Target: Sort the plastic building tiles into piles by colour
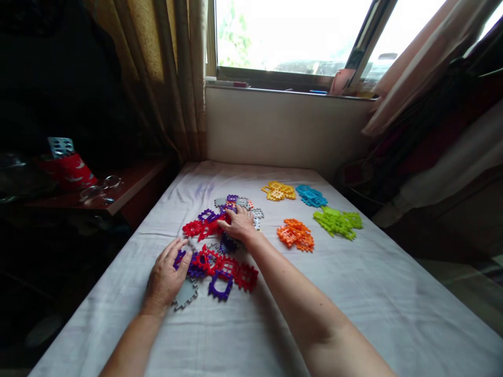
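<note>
Toothed plastic building tiles lie in a mixed heap of red, purple and grey on the sheet. My left hand rests at the heap's near left side, fingers stretched out, touching purple tiles. A grey tile lies beside it. Over the far part of the heap is my right hand, its thumb and fingers apart among red tiles; its fingertips are partly hidden. Nearest to me are a purple frame tile and a red tile.
Single-colour piles lie to the right: yellow, blue, orange and green. A wooden table at the left holds glasses and a red container. Beyond the bed are a wall and a window.
</note>
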The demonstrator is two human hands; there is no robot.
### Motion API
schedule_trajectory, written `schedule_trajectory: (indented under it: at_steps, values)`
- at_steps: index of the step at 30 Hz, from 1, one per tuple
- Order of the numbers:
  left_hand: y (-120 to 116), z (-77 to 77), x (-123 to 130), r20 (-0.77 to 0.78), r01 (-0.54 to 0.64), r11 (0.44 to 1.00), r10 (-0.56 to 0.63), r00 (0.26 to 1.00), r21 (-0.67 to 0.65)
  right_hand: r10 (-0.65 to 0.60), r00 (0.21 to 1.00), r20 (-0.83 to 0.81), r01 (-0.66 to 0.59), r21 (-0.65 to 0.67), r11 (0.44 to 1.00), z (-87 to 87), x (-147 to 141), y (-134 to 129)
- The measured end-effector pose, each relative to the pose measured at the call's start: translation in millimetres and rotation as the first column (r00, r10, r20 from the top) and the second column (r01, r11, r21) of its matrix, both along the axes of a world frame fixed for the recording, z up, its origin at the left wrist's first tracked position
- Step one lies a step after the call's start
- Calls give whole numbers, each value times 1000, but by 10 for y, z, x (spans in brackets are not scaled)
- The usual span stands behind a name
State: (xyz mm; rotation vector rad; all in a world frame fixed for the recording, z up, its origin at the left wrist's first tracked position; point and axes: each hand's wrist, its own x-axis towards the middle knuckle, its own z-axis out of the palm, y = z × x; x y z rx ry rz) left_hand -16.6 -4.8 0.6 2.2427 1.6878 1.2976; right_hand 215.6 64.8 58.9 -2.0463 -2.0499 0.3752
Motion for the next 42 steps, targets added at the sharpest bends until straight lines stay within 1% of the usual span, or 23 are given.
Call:
schedule_trajectory:
  at_steps: [2,4,6,7,8,9,11,12,14,15,17,20,23,25,27,29,30,32,34,35,37,39,42]
  values:
    - [-12,29,5,24,-10,999,9,1000,34,80,997,-16,-79,6,997,-30,-127,-148]
    - [-25,64,16,52,-22,998,19,998,66,178,984,-29,-176,44,983,-30,-210,-288]
    - [-35,87,28,69,-27,996,21,997,79,235,972,-27,-232,97,968,3,-207,-312]
    - [-38,91,33,71,-27,996,21,997,79,220,975,-20,-216,121,969,25,-166,-263]
    - [-39,90,37,71,-27,997,22,997,76,169,986,-9,-166,138,976,48,-100,-176]
    - [-38,84,40,70,-27,997,22,997,69,83,997,1,-82,140,987,65,-15,-62]
    - [-30,65,41,67,-29,998,25,997,60,-98,995,36,93,118,989,77,183,197]
    - [-25,54,40,66,-28,998,24,997,58,-151,987,50,147,81,986,68,274,312]
    - [-17,40,37,67,-23,998,19,998,60,-162,984,71,162,14,987,23,401,457]
    - [-15,36,36,66,-20,998,16,998,62,-131,988,76,132,-7,991,-8,428,473]
    - [-16,35,36,63,-18,998,14,998,67,-34,996,83,34,2,999,-70,409,397]
    - [-26,42,40,59,-16,997,11,998,74,99,992,84,-103,53,993,-115,286,118]
    - [-34,47,46,59,-18,997,14,998,72,220,975,21,-220,55,974,-78,221,-96]
    - [-35,50,50,65,-28,998,23,998,64,257,966,-20,-256,30,966,-28,270,-86]
    - [-32,53,52,76,-35,998,31,997,48,191,982,0,-191,34,981,17,389,58]
    - [-27,57,52,89,-44,999,41,995,29,54,996,72,-61,96,994,34,547,282]
    - [-25,59,51,95,-48,999,46,994,20,5,994,113,-18,114,993,30,627,401]
    - [-20,63,49,103,-52,999,51,993,5,-36,985,170,24,70,997,4,759,606]
    - [-16,66,46,108,-53,999,53,993,-8,-20,982,188,25,-23,999,-30,835,738]
    - [-15,67,44,109,-54,998,55,993,-13,-10,982,187,21,-56,998,-43,851,772]
    - [-12,68,38,111,-57,998,59,992,-20,-16,983,184,29,-69,997,-53,854,786]
    - [-10,68,33,113,-52,998,55,992,-24,-61,980,188,67,-26,997,-33,858,741]
    - [-8,68,30,119,-50,998,52,992,-25,-186,969,161,175,83,981,40,970,578]
